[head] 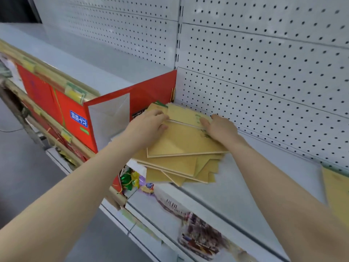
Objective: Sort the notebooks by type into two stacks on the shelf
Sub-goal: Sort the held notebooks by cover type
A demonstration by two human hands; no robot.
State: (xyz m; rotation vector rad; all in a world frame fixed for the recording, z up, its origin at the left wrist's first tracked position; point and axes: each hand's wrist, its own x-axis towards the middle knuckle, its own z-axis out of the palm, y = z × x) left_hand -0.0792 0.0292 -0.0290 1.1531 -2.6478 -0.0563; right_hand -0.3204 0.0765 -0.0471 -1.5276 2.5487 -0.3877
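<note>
Near field: both forearms reach in from the bottom corners; packaged goods (pixel 200 235) lie on the lower tier, blurred.

Mid field: the pile of notebooks (pixel 175 165) sits on the white shelf (pixel 264 167), fanned and skewed, with its near corners overhanging the front lip. Covers are plain tan kraft with pale page edges. A lone tan notebook (pixel 334 190) lies well apart at the right edge, partly cut off.

Hands: the upper notebook (pixel 183 114) is at the back of the pile, its long axis running left to right. The left hand (pixel 149 123) grips its left end, fingers curled over the edge and thumb below. The right hand (pixel 220 127) holds the right end, thumb pressed on the cover near some green print; its other fingers are hidden behind. Both hands are equally near it.

Judgement: lifting it clear for sorting comes next. The type is not readable from here.

Far field: a red carton (pixel 151 93) stands just left of the pile, with pegboard (pixel 264 72) behind.
</note>
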